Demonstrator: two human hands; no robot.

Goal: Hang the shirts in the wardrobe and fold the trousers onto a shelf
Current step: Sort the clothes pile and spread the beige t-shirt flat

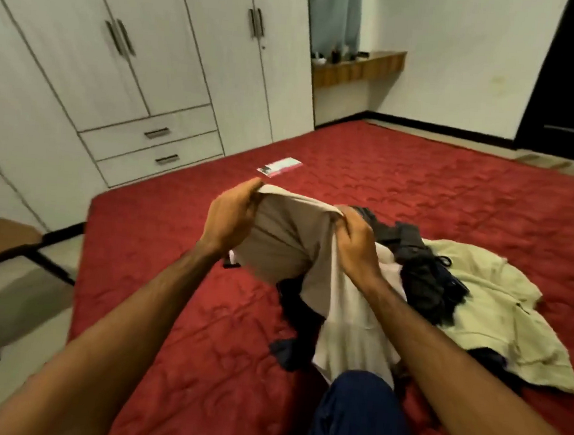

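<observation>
Knee [359,415] cut off, both hands gripping beige garment [276,244], type unclear

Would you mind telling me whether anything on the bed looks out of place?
Yes: a small flat packet lies alone on the red bed cover, apart from the heaped clothes; it does not look like laundry.

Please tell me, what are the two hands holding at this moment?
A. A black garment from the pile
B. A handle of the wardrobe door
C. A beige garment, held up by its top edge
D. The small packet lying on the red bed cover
C: the left hand and the right hand each grip the top edge of the beige garment, lifted above the red bed cover.
</observation>
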